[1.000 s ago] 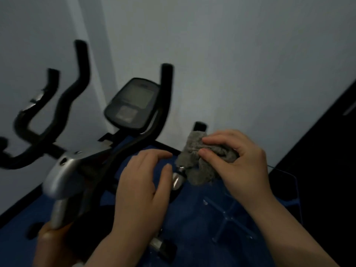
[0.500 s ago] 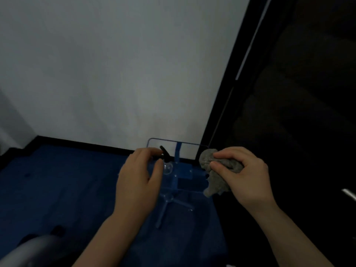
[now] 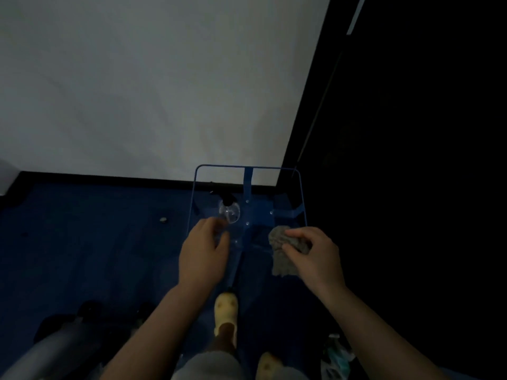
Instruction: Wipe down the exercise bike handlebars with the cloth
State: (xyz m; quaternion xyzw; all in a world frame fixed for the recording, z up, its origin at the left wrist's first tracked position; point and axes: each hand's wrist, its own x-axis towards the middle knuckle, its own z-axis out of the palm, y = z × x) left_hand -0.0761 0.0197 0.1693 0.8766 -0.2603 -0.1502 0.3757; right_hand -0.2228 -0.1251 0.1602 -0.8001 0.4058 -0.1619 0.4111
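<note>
Handlebars are nowhere in view now: only a grey, blurred part of the exercise bike [image 3: 55,344] shows at the lower left, so I cannot tell whether any wiping is done or how much is left. Bunched grey cloth [image 3: 285,250] sits in the right hand [image 3: 312,259], whose fingers and thumb curl round it, held above the blue floor and a clear stand [image 3: 247,204] near the wall, well away from the bike. Left hand [image 3: 203,256] hangs beside it with fingers loosely curled; whether it holds anything I cannot tell, and judging by this the cloth must go back to the bars before any wiping can happen.
</note>
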